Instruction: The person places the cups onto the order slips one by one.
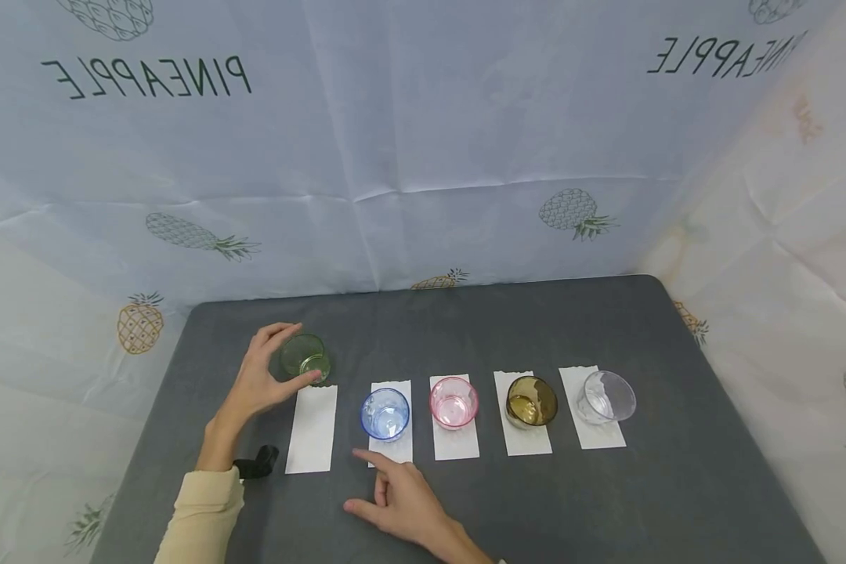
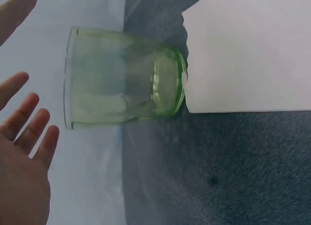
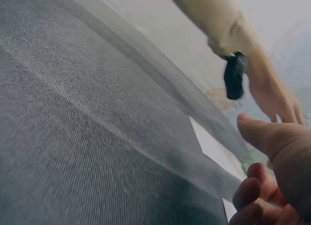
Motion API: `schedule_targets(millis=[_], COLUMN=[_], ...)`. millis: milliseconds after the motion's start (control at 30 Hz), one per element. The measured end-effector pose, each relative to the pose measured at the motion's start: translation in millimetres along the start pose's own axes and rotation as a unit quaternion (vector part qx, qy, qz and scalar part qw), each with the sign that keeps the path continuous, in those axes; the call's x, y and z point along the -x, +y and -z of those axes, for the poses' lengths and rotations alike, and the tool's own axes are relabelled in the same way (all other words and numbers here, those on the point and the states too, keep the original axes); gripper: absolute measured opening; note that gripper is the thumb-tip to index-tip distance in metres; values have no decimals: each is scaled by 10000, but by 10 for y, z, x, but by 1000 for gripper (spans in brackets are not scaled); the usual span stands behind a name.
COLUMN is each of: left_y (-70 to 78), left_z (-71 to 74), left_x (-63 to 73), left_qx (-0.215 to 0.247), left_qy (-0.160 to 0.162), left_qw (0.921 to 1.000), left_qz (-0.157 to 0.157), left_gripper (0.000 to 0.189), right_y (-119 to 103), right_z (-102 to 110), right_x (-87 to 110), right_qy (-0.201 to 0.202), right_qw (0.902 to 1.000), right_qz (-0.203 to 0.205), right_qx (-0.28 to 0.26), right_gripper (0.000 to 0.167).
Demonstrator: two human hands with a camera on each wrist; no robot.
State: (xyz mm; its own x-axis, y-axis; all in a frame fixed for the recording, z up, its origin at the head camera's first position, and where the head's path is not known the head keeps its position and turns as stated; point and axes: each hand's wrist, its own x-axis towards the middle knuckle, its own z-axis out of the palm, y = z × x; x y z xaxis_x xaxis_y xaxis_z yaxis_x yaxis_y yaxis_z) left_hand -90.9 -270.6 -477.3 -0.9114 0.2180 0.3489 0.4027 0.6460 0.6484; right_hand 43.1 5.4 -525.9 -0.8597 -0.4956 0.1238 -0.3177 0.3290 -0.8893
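Note:
In the head view my left hand [image 1: 264, 372] is at the green glass [image 1: 305, 358], thumb and fingers spread to either side of it. The left wrist view shows the fingers [image 2: 33, 130] apart from the glass's rim. That glass stands upright at the far end of a white paper slip [image 1: 312, 431]. My right hand [image 1: 410, 501] hovers near the blue glass [image 1: 385, 414], index finger extended and the other fingers partly bent, holding nothing. In the right wrist view the right thumb [image 3: 267, 135] points toward the left arm.
To the right a pink glass [image 1: 454, 403], an amber glass [image 1: 531, 401] and a clear glass [image 1: 606, 397] stand in a row on paper slips. The dark table [image 1: 677, 486] ends at a pineapple-print cloth [image 1: 451, 141] behind. A black wrist device [image 1: 257, 463] sticks out from the left wrist.

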Motion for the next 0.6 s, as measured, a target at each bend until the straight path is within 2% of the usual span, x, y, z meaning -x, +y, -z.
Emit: schedule_targets(millis=[167, 333, 600], left_y=[-69, -114, -145], left_z=[46, 60, 74], left_x=[-57, -89, -71], left_qx=[-6, -54, -154], left_qy=[-275, -478, -811], left_qw=[9996, 9987, 9955], left_qz=[110, 138, 472], left_gripper=[81, 83, 86], right_y=[-4, 8, 21], right_z=[-138, -226, -336], right_x=[-163, -307, -487], right_qy=[-85, 30, 16], right_qw=[9998, 9988, 9977], right_qz=[152, 209, 168], right_qx=[28, 439, 655], right_gripper=[59, 57, 57])
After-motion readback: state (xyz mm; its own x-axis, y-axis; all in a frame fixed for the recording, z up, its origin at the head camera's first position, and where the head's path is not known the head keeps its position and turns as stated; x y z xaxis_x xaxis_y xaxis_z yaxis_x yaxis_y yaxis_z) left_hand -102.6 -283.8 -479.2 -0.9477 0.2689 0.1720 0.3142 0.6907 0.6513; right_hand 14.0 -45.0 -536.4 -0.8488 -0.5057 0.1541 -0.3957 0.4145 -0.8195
